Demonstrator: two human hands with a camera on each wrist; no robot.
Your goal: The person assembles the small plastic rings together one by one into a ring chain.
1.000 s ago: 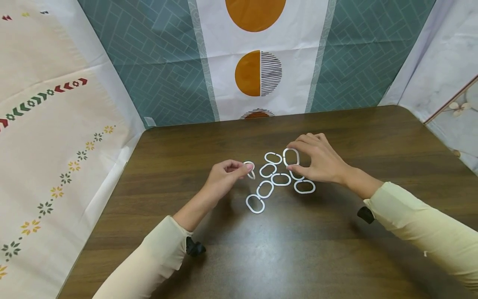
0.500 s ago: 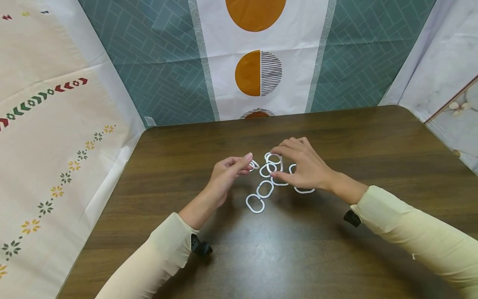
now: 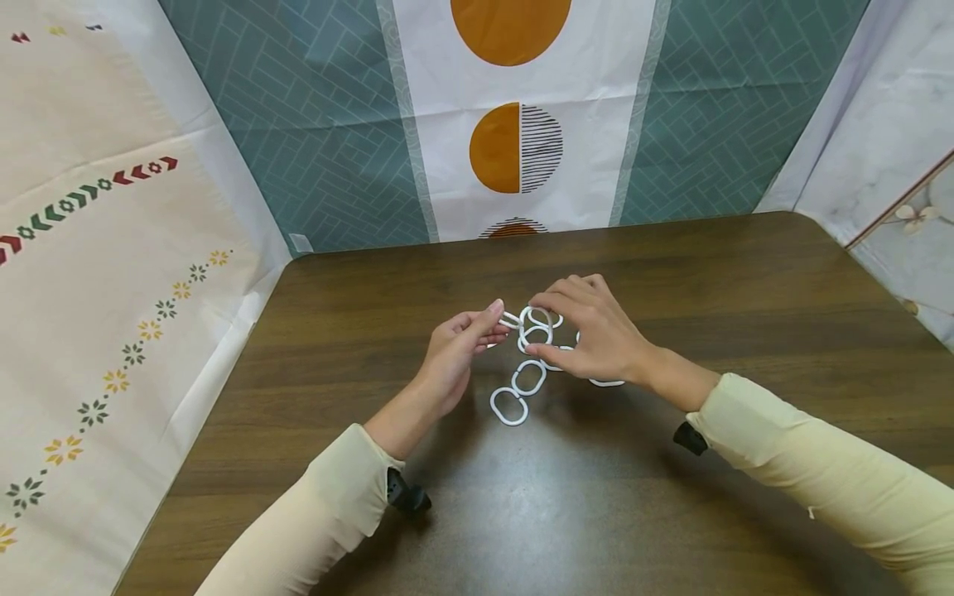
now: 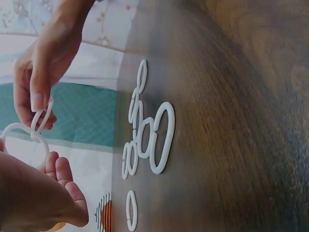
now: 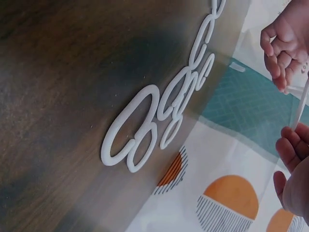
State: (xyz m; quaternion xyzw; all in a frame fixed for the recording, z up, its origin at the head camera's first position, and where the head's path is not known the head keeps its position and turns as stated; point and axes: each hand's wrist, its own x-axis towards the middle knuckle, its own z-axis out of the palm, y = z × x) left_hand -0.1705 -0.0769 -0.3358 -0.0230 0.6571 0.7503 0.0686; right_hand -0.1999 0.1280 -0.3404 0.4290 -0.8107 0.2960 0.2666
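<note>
My left hand (image 3: 460, 352) pinches a white oval chain link (image 4: 45, 147) between thumb and fingers, the other fingers spread below. My right hand (image 3: 596, 331) grips a second white link (image 4: 49, 107) by thumb and fingertips, held upright over the table. The two held links meet and overlap at one end in the left wrist view; whether they are hooked together I cannot tell. Below lie several more white links (image 3: 512, 425), each with a small gap in its loop. In the right wrist view, a large link (image 5: 108, 140) lies nearest the camera; my right hand hides some links in the head view.
The brown wooden table (image 3: 358, 331) runs back to a teal and white cloth (image 3: 320, 149) with orange circles. A cream embroidered cloth (image 3: 134, 397) hangs at the left, a white marbled one (image 3: 894, 124) at the right. Dark devices (image 3: 407, 495) sit at both wrists.
My right hand has carried its link leftward from the pile's right side, bringing it to the left hand's link. My left hand has shifted slightly up and right, turning its link toward the other.
</note>
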